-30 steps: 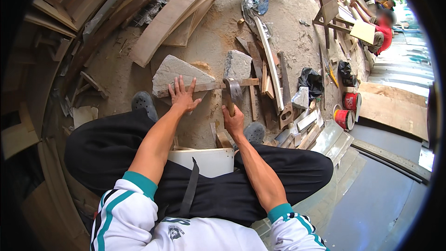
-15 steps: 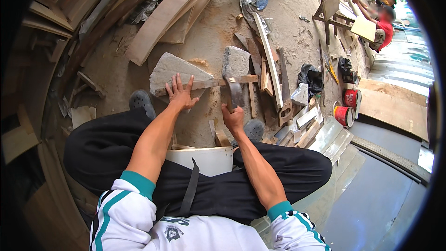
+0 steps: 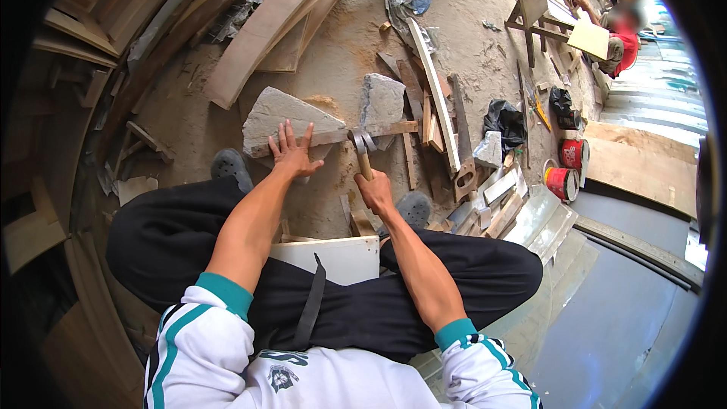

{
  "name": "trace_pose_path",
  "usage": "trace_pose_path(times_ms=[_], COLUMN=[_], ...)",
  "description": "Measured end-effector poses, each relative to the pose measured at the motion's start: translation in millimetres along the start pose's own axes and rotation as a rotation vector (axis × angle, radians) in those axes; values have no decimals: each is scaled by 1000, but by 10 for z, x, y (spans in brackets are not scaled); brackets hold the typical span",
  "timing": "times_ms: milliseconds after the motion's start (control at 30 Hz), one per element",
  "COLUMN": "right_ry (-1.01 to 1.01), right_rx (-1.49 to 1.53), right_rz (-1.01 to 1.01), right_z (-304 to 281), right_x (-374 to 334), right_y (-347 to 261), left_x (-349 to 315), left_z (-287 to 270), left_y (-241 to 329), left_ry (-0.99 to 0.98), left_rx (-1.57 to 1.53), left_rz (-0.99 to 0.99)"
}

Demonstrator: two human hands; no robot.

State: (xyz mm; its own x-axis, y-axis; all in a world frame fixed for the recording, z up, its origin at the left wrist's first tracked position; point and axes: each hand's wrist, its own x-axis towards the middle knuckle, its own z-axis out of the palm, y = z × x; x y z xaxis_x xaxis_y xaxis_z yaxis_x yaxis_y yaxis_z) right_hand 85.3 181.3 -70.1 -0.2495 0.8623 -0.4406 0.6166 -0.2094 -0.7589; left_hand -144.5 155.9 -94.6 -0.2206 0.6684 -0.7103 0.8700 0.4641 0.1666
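My right hand is closed around the wooden handle of a hammer. The hammer's metal head is down at a narrow wooden strip; whether they touch I cannot tell. That strip lies across two rough concrete pieces, a broad left one and a smaller right one. My left hand rests with fingers spread over the strip and the edge of the left concrete piece. Part of the strip is hidden under that hand and behind the hammer head.
Right of the concrete lie wood scraps, a handsaw, a long pale batten and a black plastic bag. Red cans stand farther right. Boards lie far left. A white panel is between my legs. A person sits far right.
The hammer has swung down and left, its head now at the strip. My right hand has shifted slightly left; my left hand stays in place.
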Motion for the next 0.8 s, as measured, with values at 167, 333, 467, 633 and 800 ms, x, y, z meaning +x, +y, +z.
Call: trace_pose_path(times_ms=[167,333,467,633,800], right_ry=[46,86,12,117,-22], right_rx=[109,48,145,295,38], right_rz=[-25,-152,223,-53,32], right_z=[14,-3,2,-38,-61], right_x=[-55,-45,22,-16,104], right_y=[-33,-9,40,32,11], left_x=[5,8,-63,11,28], left_z=[16,10,-8,34,34], left_y=[-6,-5,15,-40,-14], left_ry=[0,-1,-15,7,6], left_rx=[-22,-27,-25,-8,-6], left_rz=[-21,-11,4,-3,-3])
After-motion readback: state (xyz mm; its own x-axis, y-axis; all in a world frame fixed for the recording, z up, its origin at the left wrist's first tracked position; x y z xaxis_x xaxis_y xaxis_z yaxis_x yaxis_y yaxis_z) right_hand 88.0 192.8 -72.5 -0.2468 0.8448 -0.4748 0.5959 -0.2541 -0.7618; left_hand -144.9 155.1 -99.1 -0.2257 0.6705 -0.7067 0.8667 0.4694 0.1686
